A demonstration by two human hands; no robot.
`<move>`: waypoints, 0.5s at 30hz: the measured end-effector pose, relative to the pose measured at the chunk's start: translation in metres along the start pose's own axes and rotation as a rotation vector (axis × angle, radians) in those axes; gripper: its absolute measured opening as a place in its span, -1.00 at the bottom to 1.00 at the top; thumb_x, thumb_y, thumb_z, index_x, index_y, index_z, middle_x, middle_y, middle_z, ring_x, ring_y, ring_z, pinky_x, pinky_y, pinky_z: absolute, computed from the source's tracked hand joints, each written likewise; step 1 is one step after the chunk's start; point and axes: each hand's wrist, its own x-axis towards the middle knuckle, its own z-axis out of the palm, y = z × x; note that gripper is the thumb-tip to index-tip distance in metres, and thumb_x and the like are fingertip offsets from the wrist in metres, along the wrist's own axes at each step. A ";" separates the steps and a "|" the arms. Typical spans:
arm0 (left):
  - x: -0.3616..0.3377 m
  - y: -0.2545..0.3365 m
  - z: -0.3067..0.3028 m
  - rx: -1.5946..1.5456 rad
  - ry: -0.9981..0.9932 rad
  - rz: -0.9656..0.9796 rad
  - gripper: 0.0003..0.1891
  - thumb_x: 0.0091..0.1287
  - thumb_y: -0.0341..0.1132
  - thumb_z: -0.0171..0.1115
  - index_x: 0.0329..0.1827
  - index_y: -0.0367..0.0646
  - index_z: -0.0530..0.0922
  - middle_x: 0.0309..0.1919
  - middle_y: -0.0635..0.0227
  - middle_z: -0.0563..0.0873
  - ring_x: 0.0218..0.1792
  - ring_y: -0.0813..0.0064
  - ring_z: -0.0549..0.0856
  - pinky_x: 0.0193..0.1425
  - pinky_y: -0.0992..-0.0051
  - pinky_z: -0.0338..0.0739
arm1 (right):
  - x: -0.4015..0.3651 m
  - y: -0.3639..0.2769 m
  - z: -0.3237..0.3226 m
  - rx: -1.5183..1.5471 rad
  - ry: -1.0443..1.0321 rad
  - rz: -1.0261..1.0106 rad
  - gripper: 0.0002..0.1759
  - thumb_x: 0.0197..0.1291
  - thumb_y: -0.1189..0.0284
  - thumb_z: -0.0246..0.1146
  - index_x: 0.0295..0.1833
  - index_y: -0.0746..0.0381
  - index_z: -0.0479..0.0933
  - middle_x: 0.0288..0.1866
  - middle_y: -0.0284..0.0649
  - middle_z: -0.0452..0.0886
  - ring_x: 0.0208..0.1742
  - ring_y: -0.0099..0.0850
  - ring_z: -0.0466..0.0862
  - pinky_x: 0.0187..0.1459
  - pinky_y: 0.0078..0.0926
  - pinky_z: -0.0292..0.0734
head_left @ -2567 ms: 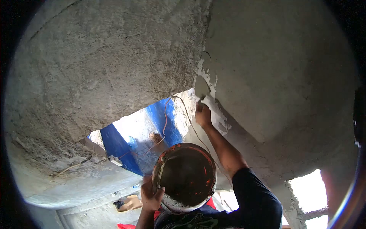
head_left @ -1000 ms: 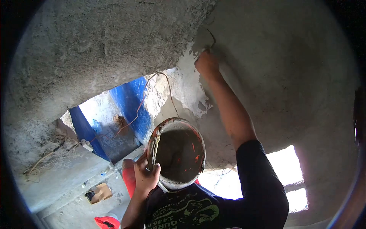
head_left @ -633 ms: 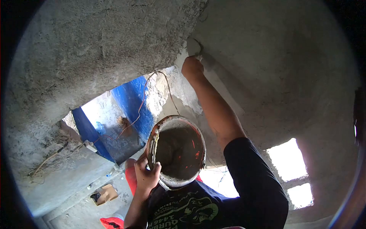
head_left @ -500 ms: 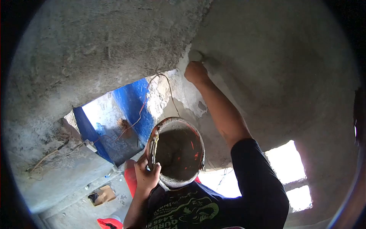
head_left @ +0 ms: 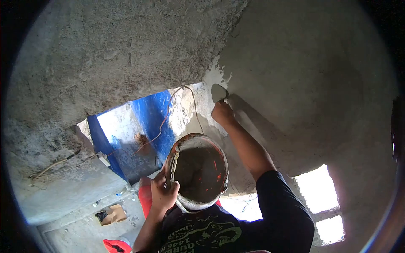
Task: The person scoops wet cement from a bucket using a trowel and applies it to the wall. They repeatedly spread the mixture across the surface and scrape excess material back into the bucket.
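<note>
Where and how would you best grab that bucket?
I'd take the bucket by its rim, coming from the person's right, thumb over the edge and fingers against the outer wall. The mouth is wide and round, giving an edge to pinch, and that side looks free, while the left hand already grips the opposite side.

Location type: a building interior under construction or renovation, indicated by bare grey cement walls and a rough, unpainted concrete surface overhead. A loose electrical cable hangs across an unframed opening showing blue-painted surfaces. Further rough-edged openings admit daylight, and an open cardboard box lies on the bare, stained floor
</note>
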 end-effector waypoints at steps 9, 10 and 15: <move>0.003 -0.016 0.014 0.062 -0.004 0.028 -0.56 0.08 -0.51 0.20 0.09 -0.42 0.58 -0.19 0.06 0.72 -0.16 0.35 0.73 0.01 0.42 0.56 | 0.021 0.031 -0.015 0.043 0.102 0.070 -0.62 0.26 0.43 0.15 0.12 0.44 0.51 -0.08 0.13 0.72 0.00 0.00 0.75 0.01 -0.13 0.68; 0.004 -0.019 0.017 0.013 0.041 0.062 -0.55 0.07 -0.51 0.20 0.10 -0.41 0.58 -0.20 0.08 0.73 -0.18 0.36 0.73 0.00 0.44 0.57 | 0.017 0.034 0.002 -0.021 0.025 0.030 -0.63 0.27 0.42 0.15 0.10 0.43 0.52 -0.10 0.12 0.72 -0.01 -0.01 0.75 0.01 -0.13 0.68; 0.005 0.010 0.019 0.040 0.018 -0.066 -0.55 0.13 -0.52 0.21 0.15 -0.39 0.56 -0.24 0.19 0.72 -0.20 0.44 0.69 -0.03 0.43 0.56 | -0.039 0.017 0.005 0.062 -0.023 -0.005 -0.53 0.19 0.46 0.16 0.18 0.49 0.44 -0.08 0.16 0.71 -0.02 0.04 0.75 0.00 -0.04 0.66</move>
